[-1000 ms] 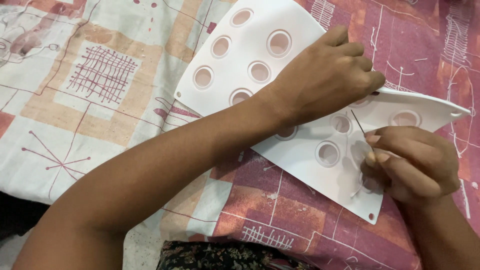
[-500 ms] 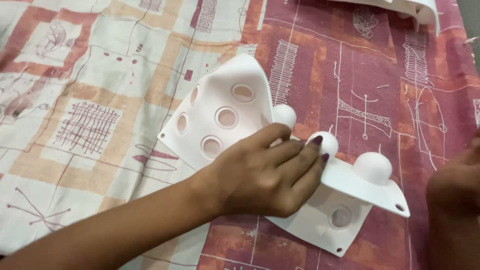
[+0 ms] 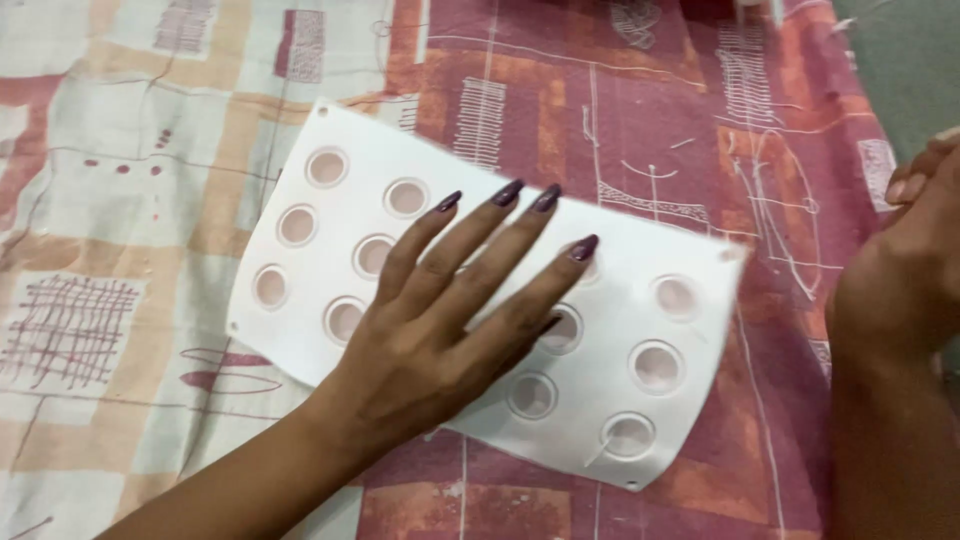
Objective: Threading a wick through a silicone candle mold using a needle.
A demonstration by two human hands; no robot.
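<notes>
A white silicone mould sheet (image 3: 640, 300) with round cavities lies flat on a patterned bedsheet (image 3: 130, 200) in pink, peach and cream; the left hand (image 3: 450, 320) rests palm down on the middle of the mould, fingers spread and straight, gripping nothing; the right hand (image 3: 915, 260) sits at the right edge of the view, off the mould, fingers loosely curled, holding nothing visible.
</notes>
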